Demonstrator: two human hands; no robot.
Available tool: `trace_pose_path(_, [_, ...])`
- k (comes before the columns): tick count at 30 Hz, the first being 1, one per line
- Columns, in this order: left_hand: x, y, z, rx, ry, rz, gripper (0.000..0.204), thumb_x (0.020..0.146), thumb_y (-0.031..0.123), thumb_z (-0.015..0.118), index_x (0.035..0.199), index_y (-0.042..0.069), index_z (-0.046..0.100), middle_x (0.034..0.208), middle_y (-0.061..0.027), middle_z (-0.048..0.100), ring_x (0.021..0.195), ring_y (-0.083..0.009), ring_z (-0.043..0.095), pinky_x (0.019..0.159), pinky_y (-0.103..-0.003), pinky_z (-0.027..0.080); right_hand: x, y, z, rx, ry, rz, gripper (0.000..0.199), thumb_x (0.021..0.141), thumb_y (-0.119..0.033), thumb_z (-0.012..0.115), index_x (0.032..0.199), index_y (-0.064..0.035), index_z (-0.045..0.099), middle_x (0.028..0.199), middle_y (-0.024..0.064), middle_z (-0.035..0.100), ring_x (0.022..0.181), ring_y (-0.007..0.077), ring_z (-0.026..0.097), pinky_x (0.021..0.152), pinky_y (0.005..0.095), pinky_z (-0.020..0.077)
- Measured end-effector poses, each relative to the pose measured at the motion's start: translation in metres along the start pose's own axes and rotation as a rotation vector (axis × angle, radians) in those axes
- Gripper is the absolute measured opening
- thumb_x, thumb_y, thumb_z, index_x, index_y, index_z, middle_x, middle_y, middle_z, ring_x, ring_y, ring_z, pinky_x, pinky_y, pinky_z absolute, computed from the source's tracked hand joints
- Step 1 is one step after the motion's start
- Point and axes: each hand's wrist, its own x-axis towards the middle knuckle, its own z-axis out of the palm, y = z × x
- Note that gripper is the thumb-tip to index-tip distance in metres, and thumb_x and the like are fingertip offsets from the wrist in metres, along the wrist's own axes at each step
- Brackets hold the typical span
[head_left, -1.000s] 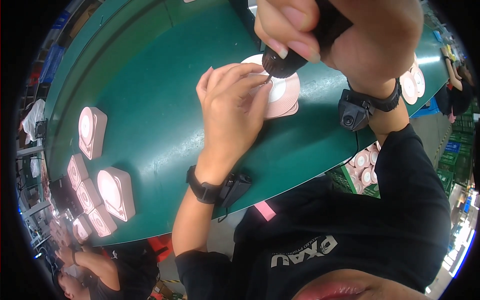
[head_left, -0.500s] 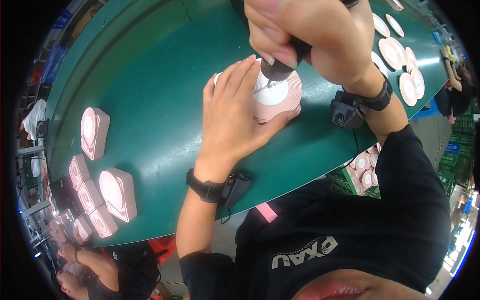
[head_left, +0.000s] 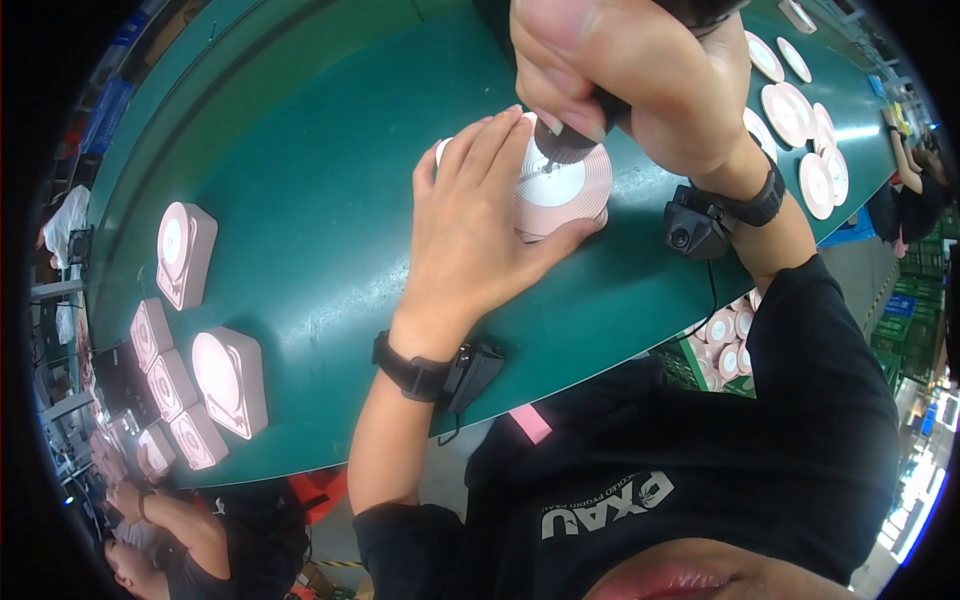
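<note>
A pink turntable-shaped case with a ribbed round disc and white centre [head_left: 588, 190] lies on the green worktable [head_left: 330, 230]. My left hand [head_left: 465, 215] is wrapped over its left side, thumb along the near edge and fingers over the top, gripping it. In my right hand [head_left: 640, 85] is a black power screwdriver [head_left: 566, 146], held upright with the fingers closed round it. Its thin bit points down at the middle of the disc; whether a screw sits under it I cannot make out. My hand and the picture's edge hide most of the driver's body.
On the left stand pink turntable-shaped cases [head_left: 230, 385] and smaller pink boxes [head_left: 172, 383]. Several pink discs [head_left: 788, 112] lie at the far right. A green crate [head_left: 712, 362] of discs sits below the table edge. Co-workers [head_left: 185, 525] are at lower left and far right.
The view has shifted slightly. The case and my left hand appear a little further right. My right hand stays over the disc, with the screwdriver bit still at its centre.
</note>
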Motion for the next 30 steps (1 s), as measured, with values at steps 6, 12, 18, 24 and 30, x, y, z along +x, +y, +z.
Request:
trace_pose_path(6, [0.0, 0.0, -0.001, -0.014, -0.008, 0.003, 0.089, 0.072, 0.049, 0.09, 0.139, -0.001, 0.06, 0.143, -0.016, 0.059, 0.136, -0.033, 0.052, 0.114, -0.052, 0.035, -0.003, -0.027, 0.011, 0.056, 0.04, 0.094, 0.038, 0.082, -0.007, 0.08, 0.115, 0.0003, 0.063, 0.098, 0.0028, 0.065, 0.087, 0.0104, 0.06, 0.075, 0.0271, 0.0483])
trace_pose_path(12, [-0.002, 0.003, -0.007, 0.004, -0.058, -0.011, 0.09, 0.069, 0.047, 0.092, 0.142, 0.005, 0.06, 0.143, -0.0174, 0.058, 0.136, -0.0352, 0.051, 0.113, -0.054, 0.035, 0.005, -0.017, 0.008, -0.125, -0.197, -0.154, 0.038, 0.081, -0.006, 0.081, 0.114, 0.0004, 0.063, 0.098, 0.0028, 0.064, 0.087, 0.0095, 0.059, 0.074, 0.0267, 0.0477])
trace_pose_path(18, [-0.004, -0.004, -0.01, 0.076, -0.015, 0.028, 0.092, 0.066, 0.048, 0.094, 0.143, 0.011, 0.06, 0.14, -0.0181, 0.059, 0.133, -0.0361, 0.053, 0.112, -0.055, 0.036, 0.006, -0.055, 0.002, 0.008, 0.184, 0.279, 0.017, 0.096, -0.018, 0.07, 0.094, -0.0033, 0.061, 0.068, -0.0007, 0.053, 0.052, 0.011, 0.052, 0.054, 0.027, 0.0438])
trace_pose_path(24, [0.006, -0.057, -0.026, 0.274, 0.064, 0.027, 0.089, 0.068, 0.05, 0.093, 0.141, 0.009, 0.061, 0.139, -0.0198, 0.059, 0.131, -0.0366, 0.055, 0.108, -0.055, 0.04, 0.029, -0.038, -0.044, -0.263, 0.389, -0.122, 0.028, 0.099, -0.024, 0.068, 0.081, -0.0037, 0.061, 0.063, 0.0002, 0.052, 0.046, 0.0116, 0.049, 0.05, 0.0278, 0.0436])
trace_pose_path(30, [0.029, -0.131, -0.049, 0.408, 0.192, -0.288, 0.08, 0.08, 0.05, 0.086, 0.141, 0.006, 0.061, 0.144, -0.0219, 0.058, 0.13, -0.0414, 0.055, 0.104, -0.054, 0.046, 0.036, -0.023, -0.056, -0.231, 0.348, -0.176, 0.029, 0.097, -0.023, 0.072, 0.08, -0.0028, 0.062, 0.061, 0.0011, 0.053, 0.046, 0.0112, 0.05, 0.049, 0.027, 0.0428])
